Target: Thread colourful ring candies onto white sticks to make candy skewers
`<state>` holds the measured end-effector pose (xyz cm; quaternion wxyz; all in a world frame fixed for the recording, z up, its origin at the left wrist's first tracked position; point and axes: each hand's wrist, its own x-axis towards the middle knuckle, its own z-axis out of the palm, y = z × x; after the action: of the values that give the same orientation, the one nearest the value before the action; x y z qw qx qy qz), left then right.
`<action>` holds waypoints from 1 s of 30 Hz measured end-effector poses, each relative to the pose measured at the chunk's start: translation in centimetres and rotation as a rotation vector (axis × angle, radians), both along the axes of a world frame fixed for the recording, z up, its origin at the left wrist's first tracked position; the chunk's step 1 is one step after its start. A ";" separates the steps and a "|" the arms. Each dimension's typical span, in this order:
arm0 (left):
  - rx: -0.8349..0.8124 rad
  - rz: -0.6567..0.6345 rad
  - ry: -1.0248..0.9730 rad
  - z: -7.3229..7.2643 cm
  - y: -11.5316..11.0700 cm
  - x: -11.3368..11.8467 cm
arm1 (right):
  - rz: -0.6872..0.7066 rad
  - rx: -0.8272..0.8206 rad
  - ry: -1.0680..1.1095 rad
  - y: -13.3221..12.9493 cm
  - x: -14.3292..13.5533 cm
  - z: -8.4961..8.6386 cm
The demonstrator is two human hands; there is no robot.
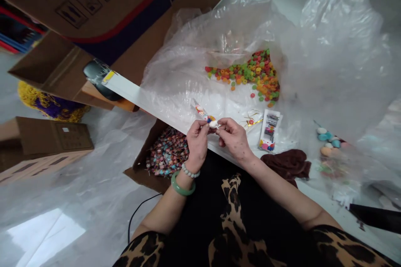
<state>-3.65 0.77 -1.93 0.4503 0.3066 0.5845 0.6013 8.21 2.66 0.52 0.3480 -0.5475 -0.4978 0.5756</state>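
A small clear packet with colourful printing and a white piece at its near end (213,124) is held between both hands, over the table's front edge. My left hand (198,139) pinches it from the left with thumb and fingertips. From the right, my right hand (234,137) has its fingertips closed at the white piece; the exact grip is too small to tell. A stack of printed wrappers (269,130) lies to the right, with gold ties (254,122) beside it. Behind the hands, red, green, orange and yellow ring-shaped pieces (260,73) are spread on clear plastic.
An open carton (140,174) of small wrapped pieces stands below the table edge at left. Large cardboard boxes (125,16) rise at the upper left. A brown cloth (286,163) lies at right, near a bag with pastel pieces (327,135). Clear plastic sheeting (344,71) covers the right side.
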 end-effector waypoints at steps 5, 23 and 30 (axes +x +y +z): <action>-0.006 -0.022 0.335 1.3 -1.0 -0.2 | 0.011 0.187 -0.142 -1.1 0.3 0.7; 0.177 -0.040 0.408 3.8 -3.7 1.0 | -0.135 0.043 0.183 -1.7 0.3 2.6; -0.060 -0.137 -0.563 5.1 -2.1 0.2 | -0.063 -0.292 0.529 -1.8 0.8 4.1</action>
<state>-3.49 -1.29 3.15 0.6431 0.1530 0.4320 0.6136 9.04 0.90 4.64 0.4009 -0.4379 -0.2847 0.7526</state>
